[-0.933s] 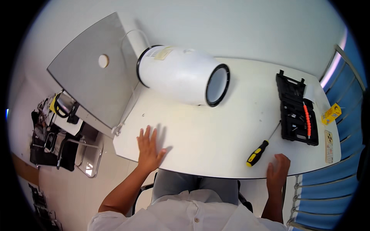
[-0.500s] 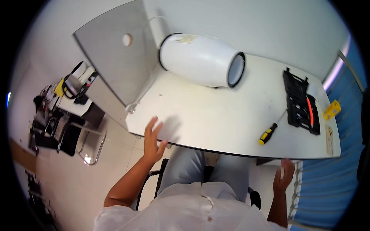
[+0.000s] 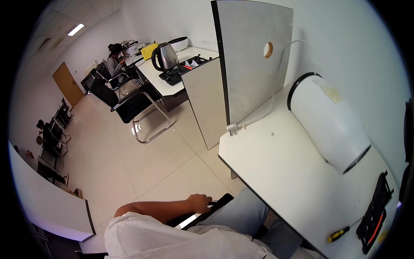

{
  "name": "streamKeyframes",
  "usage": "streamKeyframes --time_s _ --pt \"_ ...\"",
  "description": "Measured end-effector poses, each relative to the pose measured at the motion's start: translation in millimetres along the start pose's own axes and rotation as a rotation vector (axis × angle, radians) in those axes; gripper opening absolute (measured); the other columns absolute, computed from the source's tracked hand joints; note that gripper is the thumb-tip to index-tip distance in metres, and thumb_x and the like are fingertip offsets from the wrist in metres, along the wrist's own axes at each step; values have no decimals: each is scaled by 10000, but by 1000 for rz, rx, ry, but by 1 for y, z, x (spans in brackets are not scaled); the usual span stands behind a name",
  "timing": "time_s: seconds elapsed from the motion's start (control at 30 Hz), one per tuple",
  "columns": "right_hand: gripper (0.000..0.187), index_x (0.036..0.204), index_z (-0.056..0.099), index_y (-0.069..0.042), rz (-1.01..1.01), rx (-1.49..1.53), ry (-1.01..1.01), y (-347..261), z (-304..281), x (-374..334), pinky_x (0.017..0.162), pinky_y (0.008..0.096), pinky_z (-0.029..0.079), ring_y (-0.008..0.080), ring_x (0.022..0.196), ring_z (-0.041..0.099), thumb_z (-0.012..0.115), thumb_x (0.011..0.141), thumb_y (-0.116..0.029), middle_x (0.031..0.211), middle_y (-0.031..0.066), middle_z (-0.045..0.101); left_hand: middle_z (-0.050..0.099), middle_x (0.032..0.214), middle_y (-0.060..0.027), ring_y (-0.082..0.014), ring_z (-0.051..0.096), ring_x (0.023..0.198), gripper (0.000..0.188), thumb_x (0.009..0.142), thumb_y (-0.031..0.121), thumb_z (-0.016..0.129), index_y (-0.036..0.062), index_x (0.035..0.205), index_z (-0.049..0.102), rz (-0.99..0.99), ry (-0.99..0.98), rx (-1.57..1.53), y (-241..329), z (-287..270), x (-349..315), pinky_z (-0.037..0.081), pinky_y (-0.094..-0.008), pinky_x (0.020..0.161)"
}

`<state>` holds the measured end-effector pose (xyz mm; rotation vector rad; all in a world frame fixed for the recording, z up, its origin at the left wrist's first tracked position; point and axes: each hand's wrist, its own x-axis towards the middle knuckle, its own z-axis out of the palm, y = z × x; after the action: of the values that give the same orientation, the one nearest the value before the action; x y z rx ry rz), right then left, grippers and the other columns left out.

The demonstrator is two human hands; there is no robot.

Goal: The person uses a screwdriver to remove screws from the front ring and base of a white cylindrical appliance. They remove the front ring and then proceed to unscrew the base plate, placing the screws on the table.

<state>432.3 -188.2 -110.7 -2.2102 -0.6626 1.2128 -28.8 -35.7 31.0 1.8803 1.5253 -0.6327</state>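
My left hand point(image 3: 199, 203) is down beside my left thigh, its fingers curled over the black armrest point(image 3: 217, 201) of the chair I sit on. My right hand is out of the picture. To my right stands a white desk point(image 3: 276, 172). On it a large white cylindrical appliance point(image 3: 330, 123) lies on its side, its black-rimmed mouth toward the right. A yellow-and-black screwdriver point(image 3: 338, 234) and an open black tool case point(image 3: 374, 213) lie near the desk's right end.
A grey partition panel point(image 3: 254, 56) with a round hole stands at the desk's left end, and a white cable point(image 3: 258, 116) runs along it. Beyond are a desk with a steel kettle point(image 3: 165, 56), black chairs point(image 3: 136, 101), pale floor tiles and seated people farther off.
The view has swung far to the left, toward the room. My left hand left the desk edge and dropped onto the chair armrest. My right hand went out of sight.
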Motion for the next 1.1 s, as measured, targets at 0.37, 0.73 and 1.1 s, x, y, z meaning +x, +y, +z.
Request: streamKeyframes --time_s 0.37,0.73,1.1 --pt "236 1080 602 -47 39 -84 -58 -41 1 49 929 418 441 309 1024 587 581 896 -193 1087 157 625 619 1169 -135 -316 617 1069 462 821 280 551 145 1262 578 -75 2 -73 6 -16 3 515 -443 867" --pt "247 1110 601 -65 -8 -3 -94 10 -22 45 916 417 452 310 1024 595 569 893 -180 1099 155 631 679 1084 -126 -298 651 1026 574 768 361 599 171 1308 551 -258 -27 45 2 -4 26 527 -435 870" --pt "266 1139 600 -84 34 19 -57 52 -46 38 903 415 462 310 1024 604 557 890 -167 1111 153 637 695 1034 -119 -317 667 978 369 775 338 591 132 1067 681 -314 13 197 37 -10 63 546 -437 805"
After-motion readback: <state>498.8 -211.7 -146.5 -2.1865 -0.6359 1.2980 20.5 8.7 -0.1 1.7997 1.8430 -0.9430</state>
